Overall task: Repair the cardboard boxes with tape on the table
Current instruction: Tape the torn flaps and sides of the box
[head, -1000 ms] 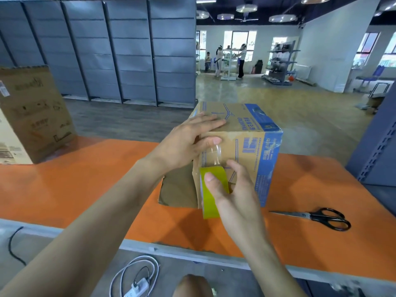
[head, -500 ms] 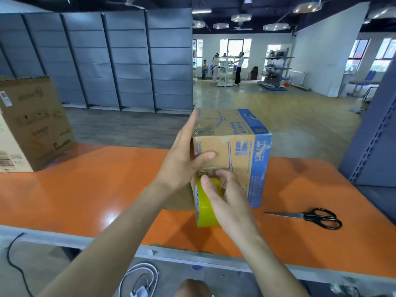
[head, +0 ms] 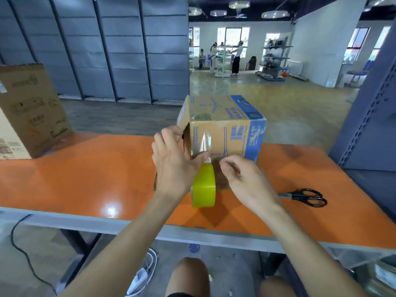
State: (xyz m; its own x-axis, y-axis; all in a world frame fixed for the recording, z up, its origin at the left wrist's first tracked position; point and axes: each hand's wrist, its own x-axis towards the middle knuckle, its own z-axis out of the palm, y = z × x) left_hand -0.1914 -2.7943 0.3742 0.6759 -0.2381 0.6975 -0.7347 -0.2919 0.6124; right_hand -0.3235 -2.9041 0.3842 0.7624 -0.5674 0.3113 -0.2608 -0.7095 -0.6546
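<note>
A brown cardboard box (head: pixel 227 127) with blue print stands on the orange table (head: pixel 85 172), its left side open. A clear strip of tape runs down its near face to a yellow-green tape roll (head: pixel 204 186) just below. My left hand (head: pixel 172 166) grips the box's near left edge: the fingers curl round the flap edge and the thumb presses the tape strip against the face. My right hand (head: pixel 243 179) is just right of the roll, off it, fingers loosely curled with nothing visibly in them.
Black scissors (head: pixel 306 197) lie on the table right of my right hand. A tall cardboard box (head: pixel 32 110) stands at the table's far left. A grey shelf upright (head: pixel 368 116) rises at the right. Cables lie on the floor below.
My right hand has let go of the tape roll and shifted right. My left hand slid from the box top down to its left edge. The roll now sits lower, with more strip drawn out.
</note>
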